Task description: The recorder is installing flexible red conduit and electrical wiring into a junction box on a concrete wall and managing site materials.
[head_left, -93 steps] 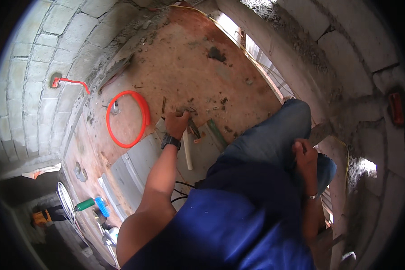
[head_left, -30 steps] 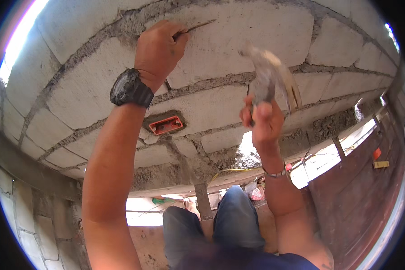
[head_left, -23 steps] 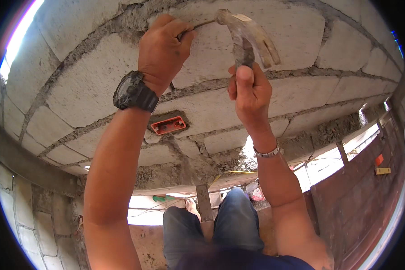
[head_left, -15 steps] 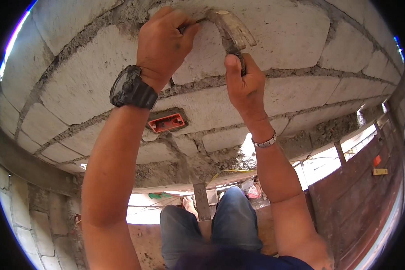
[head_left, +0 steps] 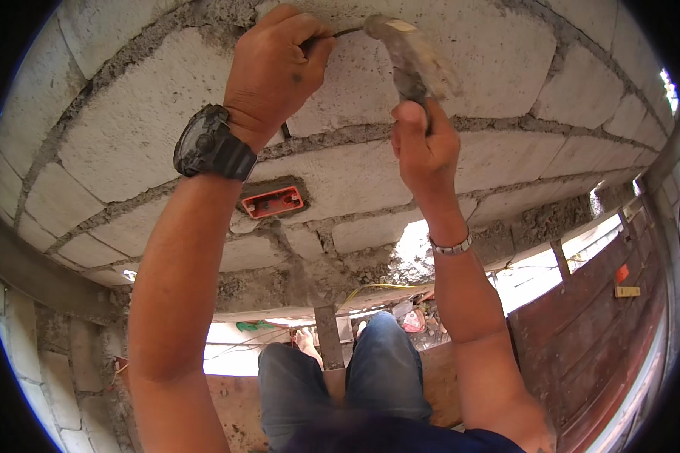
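My left hand (head_left: 281,72) is closed on a thin dark metal rod (head_left: 347,32), held close against the light grey block wall (head_left: 468,60) near the top of the view. My right hand (head_left: 425,147) grips a worn claw hammer (head_left: 406,49) by its dark handle. The hammer's head is at the rod's right end and its claw side is blurred; whether it touches the rod I cannot tell. Below my left hand, an orange-red box (head_left: 272,202) sits recessed in the wall, surrounded by mortar.
My bent knees (head_left: 385,362) are below, above a brown floor. Bright openings with concrete posts (head_left: 329,336) and a yellow wire (head_left: 370,288) lie beyond. At right is a dark red panel (head_left: 585,340) with a small yellow object (head_left: 627,291); another block wall (head_left: 68,385) stands at left.
Since the first frame I have turned to the wall and raised both hands, holding rod and hammer. The hammer has swung up-left onto the rod, then moved slightly right.
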Motion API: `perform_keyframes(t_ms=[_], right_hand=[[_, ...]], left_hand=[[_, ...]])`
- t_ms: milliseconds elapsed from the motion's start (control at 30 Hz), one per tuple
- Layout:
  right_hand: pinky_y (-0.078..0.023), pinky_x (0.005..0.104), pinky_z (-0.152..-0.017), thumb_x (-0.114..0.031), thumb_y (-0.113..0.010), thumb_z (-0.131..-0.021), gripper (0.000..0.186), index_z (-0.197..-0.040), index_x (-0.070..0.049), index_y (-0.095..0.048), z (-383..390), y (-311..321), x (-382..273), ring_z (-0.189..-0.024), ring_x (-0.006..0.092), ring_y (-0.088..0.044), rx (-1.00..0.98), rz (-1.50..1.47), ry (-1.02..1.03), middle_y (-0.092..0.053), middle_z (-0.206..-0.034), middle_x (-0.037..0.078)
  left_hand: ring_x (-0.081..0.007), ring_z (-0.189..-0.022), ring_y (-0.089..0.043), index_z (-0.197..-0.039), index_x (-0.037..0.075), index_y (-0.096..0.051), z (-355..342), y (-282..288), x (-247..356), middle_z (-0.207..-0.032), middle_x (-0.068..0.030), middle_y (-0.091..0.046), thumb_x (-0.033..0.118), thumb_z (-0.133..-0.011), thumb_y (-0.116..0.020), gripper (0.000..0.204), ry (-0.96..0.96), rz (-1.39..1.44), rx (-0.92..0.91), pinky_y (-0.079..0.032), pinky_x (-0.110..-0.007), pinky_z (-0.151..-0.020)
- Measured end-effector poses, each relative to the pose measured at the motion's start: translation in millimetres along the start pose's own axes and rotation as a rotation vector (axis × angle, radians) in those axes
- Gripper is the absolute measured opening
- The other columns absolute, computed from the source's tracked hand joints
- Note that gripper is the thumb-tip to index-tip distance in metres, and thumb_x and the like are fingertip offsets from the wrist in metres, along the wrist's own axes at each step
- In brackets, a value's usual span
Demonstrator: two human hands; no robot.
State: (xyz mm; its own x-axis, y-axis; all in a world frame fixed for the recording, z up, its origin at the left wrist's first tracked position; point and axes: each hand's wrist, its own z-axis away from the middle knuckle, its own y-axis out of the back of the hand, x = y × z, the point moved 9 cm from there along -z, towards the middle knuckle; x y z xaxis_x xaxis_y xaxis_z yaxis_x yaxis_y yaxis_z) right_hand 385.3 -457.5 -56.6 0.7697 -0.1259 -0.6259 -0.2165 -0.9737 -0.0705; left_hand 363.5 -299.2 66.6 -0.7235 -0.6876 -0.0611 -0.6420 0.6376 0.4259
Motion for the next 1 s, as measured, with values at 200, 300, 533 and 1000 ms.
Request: perform_keyframes(t_ms=[200, 300, 533, 1000], right_hand=[[-0.041, 0.0276, -0.048, -0.040, -0.056, -0.090, 0.044, -0.078, 0.002, -0.054, 8, 10, -52, -0.054, 0.0117, -0.048, 0.028, -0.043, 0.270, -0.053, -0.063, 0.006], [-0.042, 0.0291, -0.049, -0.046, -0.051, -0.091, 0.052, -0.082, 0.004, -0.051, 11, 6, -88, -0.056, 0.0141, -0.050, 0.035, -0.077, 0.503, -0.054, -0.067, 0.011], [-0.040, 0.0316, -0.043, -0.031, -0.059, -0.089, 0.034, -0.075, -0.003, -0.047, 1, -11, -14, -0.044, 0.0140, -0.050, -0.008, 0.350, 0.297, -0.046, -0.050, 0.009], [-0.038, 0.0249, -0.044, -0.035, -0.051, -0.093, 0.039, -0.075, -0.001, -0.053, -2, 3, -29, -0.050, 0.0122, -0.048, -0.008, 0.183, 0.230, -0.052, -0.060, 0.003]], left_hand=[[-0.0182, -0.066, -0.060, -0.085, 0.003, -0.067, 0, 2, 3, -0.077, -0.0066, -0.061, 0.007, -0.078, -0.069, 0.007, -0.057, -0.020, -0.002, -0.048, -0.028, -0.060], [-0.0183, -0.065, -0.060, -0.083, 0.003, -0.067, 1, 0, 1, -0.077, -0.0066, -0.061, 0.006, -0.078, -0.069, 0.006, -0.034, 0.008, 0.010, -0.048, -0.028, -0.060], [-0.0233, -0.066, -0.060, -0.084, 0.003, -0.066, 5, 2, 1, -0.077, -0.0078, -0.061, 0.005, -0.078, -0.068, 0.006, -0.062, -0.023, 0.026, -0.048, -0.030, -0.059], [-0.0278, -0.065, -0.058, -0.082, 0.002, -0.063, 6, -1, 1, -0.076, -0.0097, -0.057, 0.005, -0.077, -0.067, 0.007, -0.095, 0.003, 0.027, -0.047, -0.033, -0.059]])
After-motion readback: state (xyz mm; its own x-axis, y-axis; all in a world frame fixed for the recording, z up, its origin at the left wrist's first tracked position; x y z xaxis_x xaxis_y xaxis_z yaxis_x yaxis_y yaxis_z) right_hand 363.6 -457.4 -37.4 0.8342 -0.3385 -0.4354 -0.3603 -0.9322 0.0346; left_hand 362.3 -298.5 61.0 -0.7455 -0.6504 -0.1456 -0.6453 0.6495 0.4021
